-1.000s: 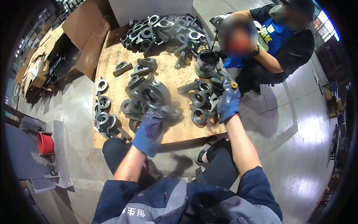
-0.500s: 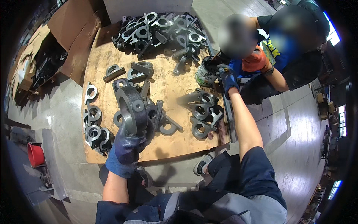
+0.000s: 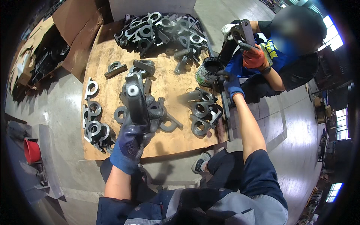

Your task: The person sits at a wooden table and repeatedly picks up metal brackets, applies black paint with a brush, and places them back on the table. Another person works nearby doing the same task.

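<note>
as left hand (image 3: 134, 135) grips metal bracket (image 3: 137, 107), edge-on, long axis pointing forward

Glare whitens the floor (image 3: 296, 131) at right; fisheye distortion curves edges.

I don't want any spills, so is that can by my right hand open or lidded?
Open. The can beside your right hand has no lid, and its dark inside shows. I cannot tell how full.
</note>
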Demonstrator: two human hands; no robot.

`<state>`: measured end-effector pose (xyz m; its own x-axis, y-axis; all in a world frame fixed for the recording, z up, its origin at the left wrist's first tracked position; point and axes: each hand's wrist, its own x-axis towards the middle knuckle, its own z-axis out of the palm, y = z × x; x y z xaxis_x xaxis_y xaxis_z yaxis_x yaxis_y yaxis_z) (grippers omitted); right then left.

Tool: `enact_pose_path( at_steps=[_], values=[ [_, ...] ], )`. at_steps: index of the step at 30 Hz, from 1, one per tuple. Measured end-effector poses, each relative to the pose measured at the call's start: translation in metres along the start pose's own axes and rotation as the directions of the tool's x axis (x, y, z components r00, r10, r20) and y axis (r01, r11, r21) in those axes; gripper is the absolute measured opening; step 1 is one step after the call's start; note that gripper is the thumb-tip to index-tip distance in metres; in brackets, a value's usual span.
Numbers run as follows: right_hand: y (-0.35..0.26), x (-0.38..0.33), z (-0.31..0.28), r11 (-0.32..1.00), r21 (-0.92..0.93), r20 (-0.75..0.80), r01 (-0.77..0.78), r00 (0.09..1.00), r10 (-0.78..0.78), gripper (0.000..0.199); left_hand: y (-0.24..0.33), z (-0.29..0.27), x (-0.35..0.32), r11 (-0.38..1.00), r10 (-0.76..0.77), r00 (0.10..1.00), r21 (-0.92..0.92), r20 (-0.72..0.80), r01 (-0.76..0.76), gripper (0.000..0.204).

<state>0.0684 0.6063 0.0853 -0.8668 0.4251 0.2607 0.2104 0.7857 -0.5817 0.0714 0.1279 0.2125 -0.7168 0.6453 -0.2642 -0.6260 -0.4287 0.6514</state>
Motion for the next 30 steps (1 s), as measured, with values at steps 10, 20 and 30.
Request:
enact_pose_path(
  at_steps=[10, 20, 30],
  values=[
    [0.054, -0.006, 0.013, 0.949, 0.143, -0.045, -0.280, 0.956, 0.289, 0.042, 0.004, -0.004, -0.013, 0.998, 0.045, 0.986, 0.041, -0.162, -0.039, 0.024],
    [0.027, -0.071, 0.021, -0.015, 0.920, 0.365, -0.392, 0.840, 0.401, 0.031, 0.033, -0.013, -0.042, 0.956, 0.105, 0.994, 0.277, 0.001, -0.101, 0.043],
    [-0.253, -0.148, -0.086, -0.339, 0.831, 0.436, -0.441, 0.895, -0.098, 0.037, 0.036, 0.031, -0.064, 0.793, 0.388, 0.921, 0.497, 0.033, -0.352, 0.065]
  ],
)
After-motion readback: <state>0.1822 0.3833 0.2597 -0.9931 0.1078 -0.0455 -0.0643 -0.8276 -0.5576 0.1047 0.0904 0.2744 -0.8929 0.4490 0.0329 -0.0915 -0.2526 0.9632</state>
